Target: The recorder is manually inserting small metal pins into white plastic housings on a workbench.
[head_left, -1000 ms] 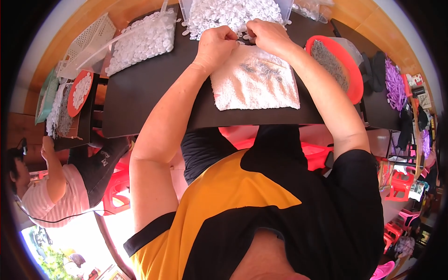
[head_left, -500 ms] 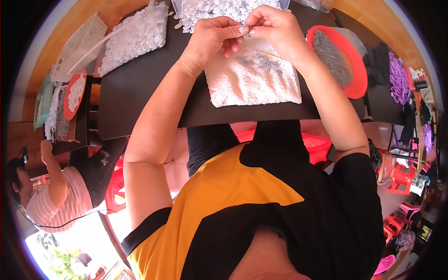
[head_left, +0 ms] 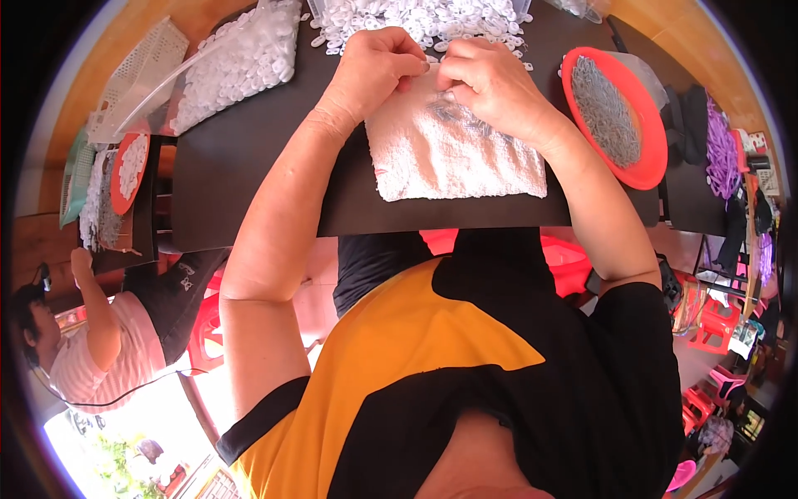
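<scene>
My left hand point(head_left: 378, 68) is closed in a pinch above the far edge of a pale towel point(head_left: 432, 166); what its fingertips hold is too small to make out. Just to the right, my right hand point(head_left: 492, 87) hovers low over the towel, fingers curled together, their contents hidden. Under and beside its fingers lies a scatter of thin grey pieces point(head_left: 474, 123) on the cloth. Beyond both hands is a heap of small white oval plastic pieces point(head_left: 416, 21) in a clear container, some spilled onto the dark table point(head_left: 249, 179).
A red tray point(head_left: 652, 158) of grey thin pieces stands at the right. At the left lie a clear bag of white pieces point(head_left: 241, 71) and a white perforated basket point(head_left: 150, 71). Purple strips point(head_left: 720, 145) hang far right. Another person point(head_left: 104, 341) sits at the left table.
My hands have parted slightly. The right hand has come down toward the grey pieces on the towel, while the left stays near the same place, still pinched.
</scene>
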A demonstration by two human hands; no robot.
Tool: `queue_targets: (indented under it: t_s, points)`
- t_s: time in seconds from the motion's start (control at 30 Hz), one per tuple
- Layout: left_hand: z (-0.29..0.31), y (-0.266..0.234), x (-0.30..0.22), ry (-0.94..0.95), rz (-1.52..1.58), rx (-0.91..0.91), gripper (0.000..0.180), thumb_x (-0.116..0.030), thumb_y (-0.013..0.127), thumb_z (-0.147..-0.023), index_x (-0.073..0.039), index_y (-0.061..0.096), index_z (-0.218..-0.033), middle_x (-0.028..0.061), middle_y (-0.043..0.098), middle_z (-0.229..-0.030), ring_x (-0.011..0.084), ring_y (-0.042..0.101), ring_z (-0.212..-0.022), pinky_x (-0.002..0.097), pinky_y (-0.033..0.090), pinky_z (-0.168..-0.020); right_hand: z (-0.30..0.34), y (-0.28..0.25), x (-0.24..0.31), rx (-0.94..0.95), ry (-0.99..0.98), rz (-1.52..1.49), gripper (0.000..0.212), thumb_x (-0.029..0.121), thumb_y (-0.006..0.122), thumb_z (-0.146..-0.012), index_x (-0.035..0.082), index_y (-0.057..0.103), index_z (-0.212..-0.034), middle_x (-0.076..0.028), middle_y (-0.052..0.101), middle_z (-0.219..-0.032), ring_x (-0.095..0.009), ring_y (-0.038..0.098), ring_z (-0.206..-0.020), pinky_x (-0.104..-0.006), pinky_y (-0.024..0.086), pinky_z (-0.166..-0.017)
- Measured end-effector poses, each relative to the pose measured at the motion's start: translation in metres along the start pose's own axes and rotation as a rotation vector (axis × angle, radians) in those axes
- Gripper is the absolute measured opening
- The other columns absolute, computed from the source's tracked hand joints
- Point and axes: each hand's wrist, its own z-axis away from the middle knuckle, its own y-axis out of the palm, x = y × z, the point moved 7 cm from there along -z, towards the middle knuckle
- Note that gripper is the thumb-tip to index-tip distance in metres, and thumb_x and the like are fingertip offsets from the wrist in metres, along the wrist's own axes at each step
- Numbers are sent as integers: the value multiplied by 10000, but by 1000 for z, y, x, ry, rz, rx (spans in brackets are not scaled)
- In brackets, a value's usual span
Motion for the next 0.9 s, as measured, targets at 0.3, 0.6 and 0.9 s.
queue_targets:
  t_s: [0.3, 0.6, 0.9]
  points:
    - [6, 1, -7, -23, 416, -61, 111, -34, 642, -828, 10, 657, -929, 66, 656, -766, 98, 554, -562, 223, 400, -481, 0, -14, -16, -143, 315, -416, 99, 102, 605, -843, 49, 643, -917, -100, 646, -867, -303, 627, -804, -381, 486, -716]
    - [8, 6, -13, 53, 507, -39, 138, 6, 641, -835, 46, 642, -967, 82, 651, -792, 128, 578, -605, 245, 434, -501, -5, -22, -10, -245, 284, -379, 87, 99, 606, -865, 56, 638, -934, -106, 663, -847, -298, 648, -759, -373, 494, -664]
    - [13, 9, -20, 94, 628, -98, 107, 23, 666, -813, 32, 652, -919, 70, 653, -747, 122, 592, -587, 253, 475, -514, -3, -30, -8, -316, 315, -489, 84, 76, 614, -882, 11, 621, -934, -119, 663, -808, -248, 649, -723, -332, 499, -667]
